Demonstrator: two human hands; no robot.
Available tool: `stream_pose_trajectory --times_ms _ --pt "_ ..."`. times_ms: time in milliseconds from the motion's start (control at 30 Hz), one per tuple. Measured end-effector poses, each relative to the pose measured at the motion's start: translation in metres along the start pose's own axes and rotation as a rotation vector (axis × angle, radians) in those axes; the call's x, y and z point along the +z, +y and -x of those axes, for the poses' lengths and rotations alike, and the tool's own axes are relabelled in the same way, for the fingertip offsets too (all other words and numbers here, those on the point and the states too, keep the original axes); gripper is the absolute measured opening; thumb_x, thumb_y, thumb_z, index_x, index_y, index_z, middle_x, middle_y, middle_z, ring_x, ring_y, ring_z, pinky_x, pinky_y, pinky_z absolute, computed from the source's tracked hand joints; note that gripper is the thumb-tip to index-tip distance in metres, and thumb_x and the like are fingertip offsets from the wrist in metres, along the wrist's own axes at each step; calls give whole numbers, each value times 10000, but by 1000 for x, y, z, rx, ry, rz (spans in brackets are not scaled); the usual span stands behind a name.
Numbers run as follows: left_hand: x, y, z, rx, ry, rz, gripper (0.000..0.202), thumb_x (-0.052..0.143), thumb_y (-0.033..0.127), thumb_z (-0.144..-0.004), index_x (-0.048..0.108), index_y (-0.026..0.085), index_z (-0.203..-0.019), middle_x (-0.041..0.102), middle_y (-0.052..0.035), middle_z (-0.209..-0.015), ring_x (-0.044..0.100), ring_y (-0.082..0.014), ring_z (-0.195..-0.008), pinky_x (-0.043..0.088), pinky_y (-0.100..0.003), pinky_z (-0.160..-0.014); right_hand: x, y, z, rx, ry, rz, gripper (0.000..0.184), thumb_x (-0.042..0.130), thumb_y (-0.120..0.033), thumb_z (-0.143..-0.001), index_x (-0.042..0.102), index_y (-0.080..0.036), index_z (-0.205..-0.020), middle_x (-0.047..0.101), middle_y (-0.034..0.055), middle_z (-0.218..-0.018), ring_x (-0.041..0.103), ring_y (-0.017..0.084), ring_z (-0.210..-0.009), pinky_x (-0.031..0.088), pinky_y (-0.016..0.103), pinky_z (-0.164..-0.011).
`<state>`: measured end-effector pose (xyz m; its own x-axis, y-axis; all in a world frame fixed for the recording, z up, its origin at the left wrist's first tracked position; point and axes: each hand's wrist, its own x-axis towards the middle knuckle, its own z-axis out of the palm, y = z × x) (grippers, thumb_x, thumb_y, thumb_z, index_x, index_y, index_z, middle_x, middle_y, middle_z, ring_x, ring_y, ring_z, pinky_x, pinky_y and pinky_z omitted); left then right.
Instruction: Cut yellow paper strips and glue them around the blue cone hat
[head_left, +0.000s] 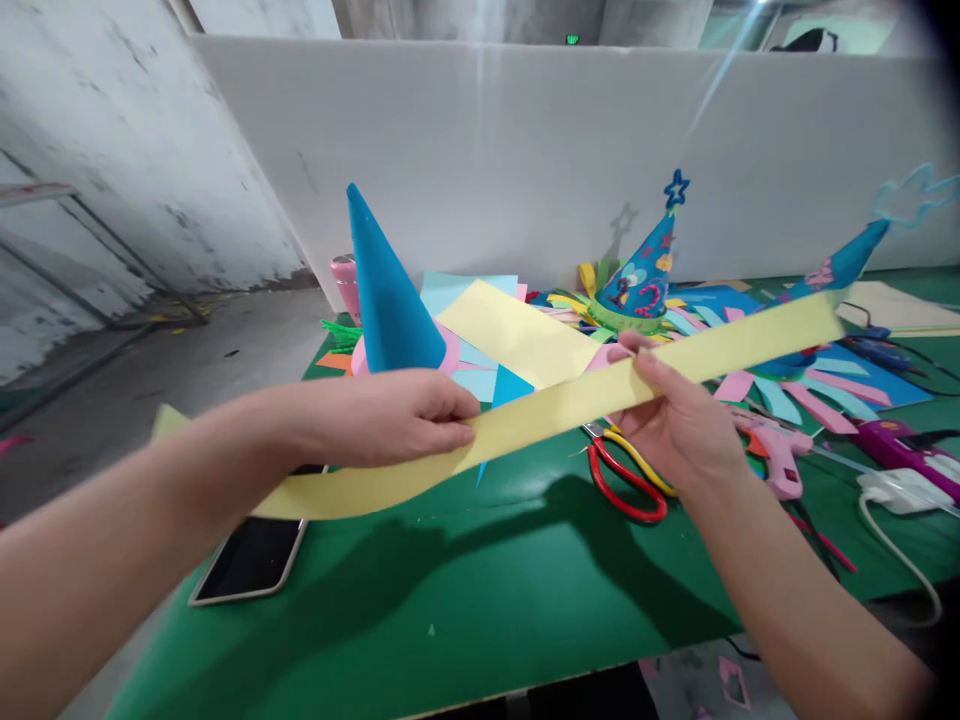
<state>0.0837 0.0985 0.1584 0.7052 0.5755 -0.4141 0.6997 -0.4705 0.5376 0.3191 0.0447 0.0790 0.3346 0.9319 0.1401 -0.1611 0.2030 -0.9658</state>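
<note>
A long yellow paper strip (555,408) stretches between my two hands above the green table. My left hand (405,415) pinches it near the middle, and its tail curves away under my left forearm. With thumb on top and fingers beneath, my right hand (667,420) grips the strip farther right, leaving its end sticking out. Behind my left hand stands a plain blue paper cone (390,300) on a pink ring base. Red and yellow handled scissors (626,485) lie just below my right hand, their blades partly hidden by the strip.
A phone (251,560) lies at the left on the green table (450,620). Two decorated party hats, one a blue cone (637,275), stand at the back right among paper strips. A pink glue gun (780,460) and a white power adapter (900,490) with a cable are at the right.
</note>
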Motion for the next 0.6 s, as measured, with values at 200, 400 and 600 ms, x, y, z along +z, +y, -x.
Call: stream_pose_trajectory --times_ms 200,400,600 --pt "75 -32 -35 187 -125 -29 226 428 186 -724 387 191 -501 365 35 -516 349 -109 -477 237 -220 -449 -58 18 -5 -176 449 253 362 566 -336 -745 484 -228 -1081 523 72 -1148 515 220 -1048 409 436 -891" --pt "120 -26 -39 186 42 -146 203 408 141 -721 464 203 -537 484 -4 -516 440 -153 -476 206 -254 -451 -16 10 -15 -433 -304 965 334 549 -317 -786 529 -247 -1112 591 58 -1104 531 216 -1028 401 396 -887" --pt "127 -25 -39 209 94 -245 209 401 146 -765 570 193 -651 606 -49 -596 547 -185 -518 259 -268 -478 44 72 -21 -526 -1003 1349 357 413 -274 -864 497 -210 -1206 494 58 -1287 441 252 -1163 367 457 -912"
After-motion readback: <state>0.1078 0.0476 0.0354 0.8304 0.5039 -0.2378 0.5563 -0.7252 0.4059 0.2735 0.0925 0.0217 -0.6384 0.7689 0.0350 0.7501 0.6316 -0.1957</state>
